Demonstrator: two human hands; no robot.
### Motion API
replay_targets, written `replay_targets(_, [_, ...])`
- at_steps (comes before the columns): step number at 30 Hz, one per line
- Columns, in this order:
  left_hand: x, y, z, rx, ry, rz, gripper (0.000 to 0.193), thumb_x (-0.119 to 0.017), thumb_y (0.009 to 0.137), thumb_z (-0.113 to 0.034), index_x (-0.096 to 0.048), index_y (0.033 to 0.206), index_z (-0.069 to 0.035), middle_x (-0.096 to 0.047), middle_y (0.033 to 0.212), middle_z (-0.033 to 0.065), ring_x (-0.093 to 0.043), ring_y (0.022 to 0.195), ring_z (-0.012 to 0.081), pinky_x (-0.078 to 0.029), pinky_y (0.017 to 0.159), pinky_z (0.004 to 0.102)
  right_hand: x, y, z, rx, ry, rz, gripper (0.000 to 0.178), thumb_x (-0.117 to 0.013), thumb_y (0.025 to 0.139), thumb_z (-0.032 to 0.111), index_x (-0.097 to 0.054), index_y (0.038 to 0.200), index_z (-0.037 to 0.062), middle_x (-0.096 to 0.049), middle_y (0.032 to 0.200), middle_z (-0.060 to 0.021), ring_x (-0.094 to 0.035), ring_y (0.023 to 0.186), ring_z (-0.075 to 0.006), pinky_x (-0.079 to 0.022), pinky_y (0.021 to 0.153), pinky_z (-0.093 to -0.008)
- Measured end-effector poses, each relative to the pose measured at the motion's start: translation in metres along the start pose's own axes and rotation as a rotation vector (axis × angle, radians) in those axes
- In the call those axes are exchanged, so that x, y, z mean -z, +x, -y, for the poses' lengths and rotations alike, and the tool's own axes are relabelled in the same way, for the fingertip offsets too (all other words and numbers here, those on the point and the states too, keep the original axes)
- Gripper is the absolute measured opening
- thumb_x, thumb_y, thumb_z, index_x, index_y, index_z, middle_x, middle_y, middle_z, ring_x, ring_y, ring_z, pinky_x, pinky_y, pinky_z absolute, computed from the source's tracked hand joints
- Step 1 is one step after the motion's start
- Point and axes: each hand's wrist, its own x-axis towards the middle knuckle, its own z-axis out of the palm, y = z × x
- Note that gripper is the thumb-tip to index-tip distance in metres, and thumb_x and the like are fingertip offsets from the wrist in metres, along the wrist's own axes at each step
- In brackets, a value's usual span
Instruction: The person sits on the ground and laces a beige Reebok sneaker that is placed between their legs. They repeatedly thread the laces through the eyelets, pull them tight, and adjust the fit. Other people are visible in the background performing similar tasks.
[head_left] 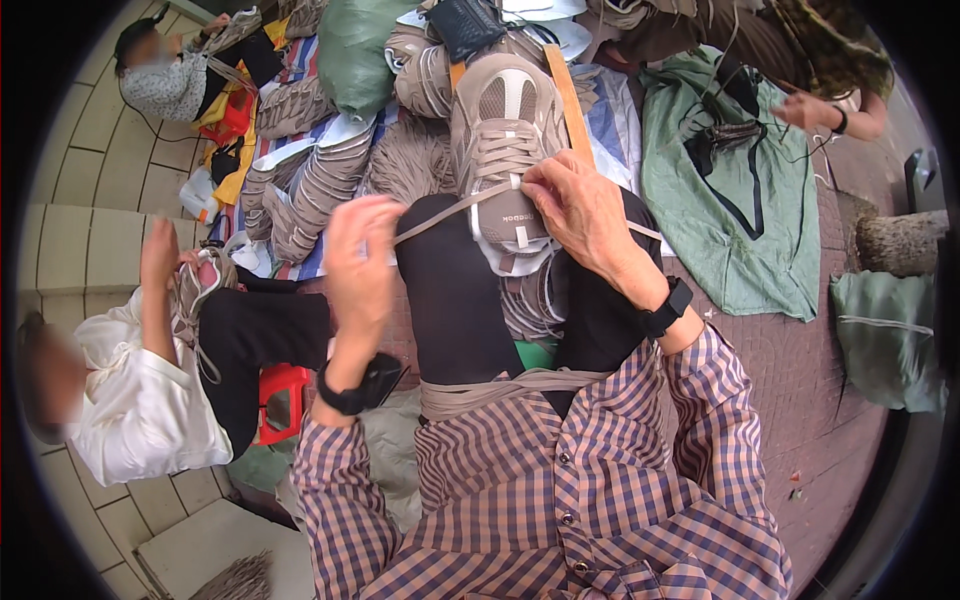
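Note:
A grey-beige sneaker (505, 130) with criss-crossed laces lies sole down in front of me, its tongue tipped toward my lap. From the top of the tongue, a flat beige shoelace (455, 212) stretches left to my left hand (362, 262), which is raised, slightly blurred and closed on it. My right hand (582, 215) pinches at the small white loop on the tongue, where the lace passes; the fingertips partly hide the hold. A pale lace end shows to the right of that hand. More laces (500, 385) lie across my lap.
Stacks of shoe uppers (325, 190) and a bundle of laces (410, 160) lie at the far left. A green sack (357, 55) stands behind them. One person (150, 390) sits at left; others work farther off. Green sheeting (730, 220) spreads at right.

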Motion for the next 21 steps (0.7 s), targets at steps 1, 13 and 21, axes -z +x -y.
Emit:
replay_targets(1, [-0.015,0.008,-0.013,-0.051,-0.021,0.042,0.009,-0.061,0.090,-0.010,-0.070,0.091,-0.005,-0.063,0.095,0.0089,-0.062,0.093,0.0232,-0.048,0.083,0.0330,-0.001,0.001,0.000,-0.017,-0.025,0.016,0.011,-0.064,0.088,0.017,-0.062,0.092,0.0073,-0.059,0.091,-0.0123,-0.061,0.084,-0.0355,-0.047,0.070,-0.0450])
replay_targets(13, [-0.068,0.023,-0.017,-0.048,0.293,0.207,0.032,-0.069,0.075,-0.014,-0.052,0.101,-0.006,-0.060,0.089,0.0128,-0.063,0.075,0.0345,-0.049,0.066,0.0439,-0.009,0.023,0.027,0.046,-0.174,0.060,0.016,-0.067,0.084,0.019,-0.065,0.090,0.0044,-0.060,0.088,-0.0139,-0.062,0.078,-0.0322,-0.048,0.067,-0.0412])
replay_targets(21, [-0.055,0.021,-0.012,0.099,0.166,0.309,0.032,-0.068,0.076,-0.012,-0.051,0.102,-0.004,-0.063,0.093,0.0132,-0.067,0.081,0.0295,-0.051,0.070,0.0410,0.006,0.067,0.021,-0.568,0.756,0.676,0.013,-0.068,0.085,0.019,-0.067,0.087,0.0062,-0.060,0.072,0.0049,-0.055,0.069,-0.0086,-0.043,0.064,-0.0230])
